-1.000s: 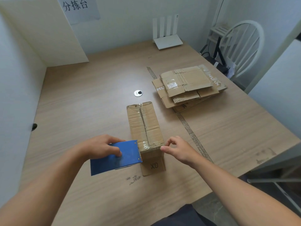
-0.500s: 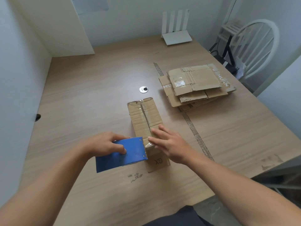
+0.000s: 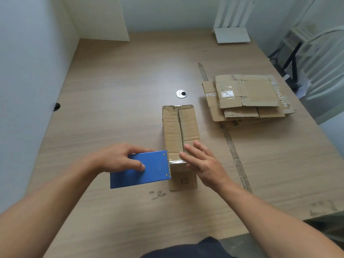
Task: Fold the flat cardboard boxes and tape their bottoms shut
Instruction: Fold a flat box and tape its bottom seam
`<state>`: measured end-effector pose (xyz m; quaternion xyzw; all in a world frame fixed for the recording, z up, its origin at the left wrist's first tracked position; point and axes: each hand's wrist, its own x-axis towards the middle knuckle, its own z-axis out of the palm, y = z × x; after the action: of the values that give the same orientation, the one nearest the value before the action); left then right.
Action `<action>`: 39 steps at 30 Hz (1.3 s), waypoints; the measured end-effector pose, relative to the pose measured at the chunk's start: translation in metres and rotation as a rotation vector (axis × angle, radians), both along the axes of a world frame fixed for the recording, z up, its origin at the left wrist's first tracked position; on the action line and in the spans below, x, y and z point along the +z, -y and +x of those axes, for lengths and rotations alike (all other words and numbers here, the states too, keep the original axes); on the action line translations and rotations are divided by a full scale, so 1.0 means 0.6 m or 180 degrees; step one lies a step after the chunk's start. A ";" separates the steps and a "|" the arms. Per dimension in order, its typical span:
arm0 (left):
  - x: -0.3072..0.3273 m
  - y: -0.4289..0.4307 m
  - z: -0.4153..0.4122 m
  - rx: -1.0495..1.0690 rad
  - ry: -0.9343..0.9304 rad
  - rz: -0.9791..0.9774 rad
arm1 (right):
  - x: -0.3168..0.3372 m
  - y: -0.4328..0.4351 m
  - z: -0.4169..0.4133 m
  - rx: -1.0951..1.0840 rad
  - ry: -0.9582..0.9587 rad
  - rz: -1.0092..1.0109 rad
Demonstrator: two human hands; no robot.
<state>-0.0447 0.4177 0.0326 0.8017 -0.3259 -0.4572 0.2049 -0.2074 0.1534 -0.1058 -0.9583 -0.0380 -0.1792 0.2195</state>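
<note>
two hands work at the near side of the wooden table [image 3: 104, 101]. at the left, the left hand [image 3: 119, 159] grips a blue tape dispenser [image 3: 143, 170], the fingers curled over its far edge and the thumb lying on its flat side. the front end of the dispenser is against the near top edge of the folded box [image 3: 179, 131], where a shiny piece of clear tape [image 3: 176, 162] bends over the corner. the box stands in the middle of the table with its closed flaps facing up, the seam running away from the person, and tape shines also at its far edge. on the right side of the box, the right hand [image 3: 202, 164] is flat and holds nothing; its straight fingers press on the flaps near the seam, close to the tape end. further right, well apart from the box, lies a stack of flat boxes [image 3: 245, 97], not yet folded; how many are in it i cannot count. i judge that this one box is nearly finished: it is folded and the strip seems to cover the whole seam, so only cutting the tape and smoothing its end remain. the stack is the larger part of the task still to do.
</note>
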 end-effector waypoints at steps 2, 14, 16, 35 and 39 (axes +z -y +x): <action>0.003 -0.010 0.007 -0.0003 -0.0033 0.0009 | -0.001 0.002 0.000 0.0043 0.0037 0.0000; -0.006 -0.083 0.031 0.0391 0.0265 0.0220 | -0.010 0.009 -0.001 0.0056 0.0004 0.0099; -0.017 -0.068 0.027 0.0372 0.0544 0.0384 | -0.009 0.005 0.000 0.0054 -0.0028 0.0137; -0.037 0.084 -0.047 0.0296 0.2259 0.0864 | 0.007 -0.001 -0.002 -0.0031 -0.0499 0.0289; -0.056 0.098 -0.076 0.0599 0.2212 0.0965 | 0.013 -0.009 -0.008 -0.0015 -0.0555 0.0216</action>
<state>-0.0904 0.3588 -0.0012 0.9564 -0.2296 -0.1806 0.0024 -0.2124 0.1587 -0.0983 -0.9623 -0.0104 -0.0967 0.2538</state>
